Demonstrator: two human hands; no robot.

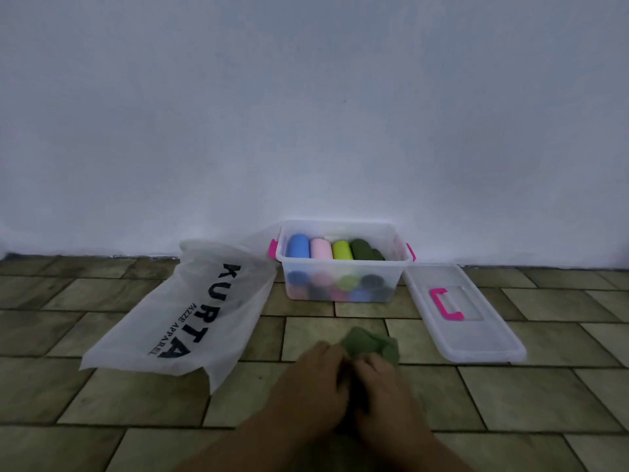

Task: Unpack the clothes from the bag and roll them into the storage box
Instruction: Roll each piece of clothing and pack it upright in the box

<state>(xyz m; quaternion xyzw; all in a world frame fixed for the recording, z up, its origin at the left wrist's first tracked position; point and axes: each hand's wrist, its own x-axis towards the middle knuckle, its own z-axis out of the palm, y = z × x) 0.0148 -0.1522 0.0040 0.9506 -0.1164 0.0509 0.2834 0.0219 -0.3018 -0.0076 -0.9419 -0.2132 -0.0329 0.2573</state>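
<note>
A green cloth (372,345) sat bunched up on the tiled floor (136,396), low in the middle of the view. Both hands were on its near edge. The left hand (315,379) and the right hand (381,386) lay side by side, touching each other, and their fingers (326,352) were curled down and pressed together on the cloth, gripping it. Most of the cloth stuck out past the fingertips, crumpled and loose — not rolled up yet.

Farther away, against the white wall (306,114), stood the storage box (343,264). It was clear plastic with pink clips on both ends, and it had no lid on. Rolled clothes lay in it in a row: a blue roll (298,245), a pink roll (321,248), a yellow-green roll (341,250) and a dark green roll (364,249). More rolls showed dimly through the front wall of the box, under the top row.

Just to the right of the box lay its lid (476,338), flat on the floor, clear with a pink handle (444,303) in the middle. One end of it was close to the box.

On the left side lay the bag (177,311) — a white, thin plastic one, flat and wrinkled on the floor. Big dark letters on it read "KURTA", with smaller words beside them. Its far end was near the left side of the box. The bag looked flat, though what was inside could not be seen.
</note>
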